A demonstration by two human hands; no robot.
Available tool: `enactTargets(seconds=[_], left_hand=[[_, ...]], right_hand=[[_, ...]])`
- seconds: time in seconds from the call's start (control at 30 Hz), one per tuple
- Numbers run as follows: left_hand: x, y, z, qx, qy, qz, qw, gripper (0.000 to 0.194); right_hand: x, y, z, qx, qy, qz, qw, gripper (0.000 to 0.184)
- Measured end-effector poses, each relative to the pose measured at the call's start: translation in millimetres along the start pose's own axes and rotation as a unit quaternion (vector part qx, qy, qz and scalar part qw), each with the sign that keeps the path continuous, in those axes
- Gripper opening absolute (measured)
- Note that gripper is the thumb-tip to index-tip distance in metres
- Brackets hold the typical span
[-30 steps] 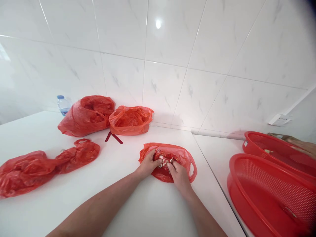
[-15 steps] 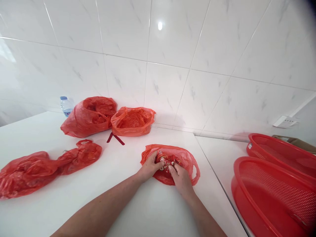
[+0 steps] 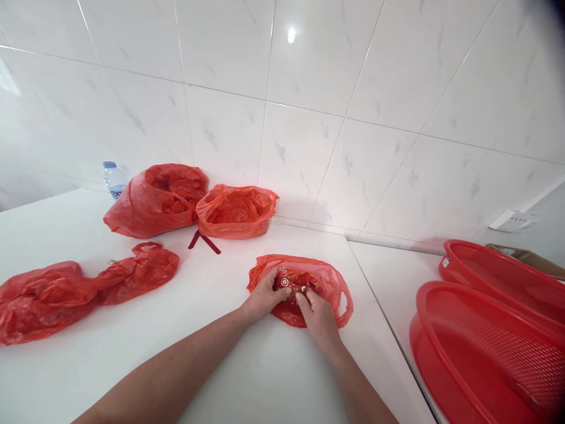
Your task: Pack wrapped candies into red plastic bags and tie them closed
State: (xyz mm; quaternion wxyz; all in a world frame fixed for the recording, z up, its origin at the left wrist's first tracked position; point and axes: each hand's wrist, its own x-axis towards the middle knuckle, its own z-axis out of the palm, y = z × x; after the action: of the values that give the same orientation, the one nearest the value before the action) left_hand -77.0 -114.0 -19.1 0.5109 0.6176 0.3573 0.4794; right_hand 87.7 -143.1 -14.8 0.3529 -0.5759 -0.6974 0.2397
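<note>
A small red packet [image 3: 289,281] with a white and gold flower-like print lies between my hands, over the mouth of a red plastic bag [image 3: 338,284]. My left hand [image 3: 263,299] grips its left side, with the thumb on top and the other fingers partly hidden behind. My right hand [image 3: 318,318] pinches the right part between thumb and fingers. Both hands are close together, just inside the bag's near edge. Under them, what else is in the bag is hard to make out.
Two fuller red bags [image 3: 159,197] stand by the tiled wall, beside a water bottle [image 3: 114,179]. A knotted red bag [image 3: 48,297] lies at left. Dark red tape strips [image 3: 208,243] mark the white table [image 3: 220,377]. Two red plastic baskets [image 3: 424,300] stand at right.
Both hands stay on the packet, with small shifts of the fingers of my right hand. Another person's hand by the far basket has gone from view. The camera has tilted slightly.
</note>
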Motion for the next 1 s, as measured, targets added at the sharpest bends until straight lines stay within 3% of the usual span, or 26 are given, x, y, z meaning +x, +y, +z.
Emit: enactTargets(seconds=[0.3, 0.5, 1.0], left_hand=[[-2.4, 8.1, 0.4, 0.004, 0.017, -0.002, 1.000, 0.031], [-1.0, 1.5, -0.2, 0.022, 0.031, -0.010, 0.999, 0.030], [1.6, 3.0, 2.5, -0.020, 0.027, -0.018, 0.999, 0.025]], right_hand=[[-0.3, -2.2, 1.9, -0.009, 0.005, -0.015, 1.000, 0.032], [-1.1, -3.1, 0.2, -0.019, -0.015, -0.019, 1.000, 0.030], [-3.6, 2.5, 0.0, 0.027, -0.017, 0.012, 0.999, 0.025]])
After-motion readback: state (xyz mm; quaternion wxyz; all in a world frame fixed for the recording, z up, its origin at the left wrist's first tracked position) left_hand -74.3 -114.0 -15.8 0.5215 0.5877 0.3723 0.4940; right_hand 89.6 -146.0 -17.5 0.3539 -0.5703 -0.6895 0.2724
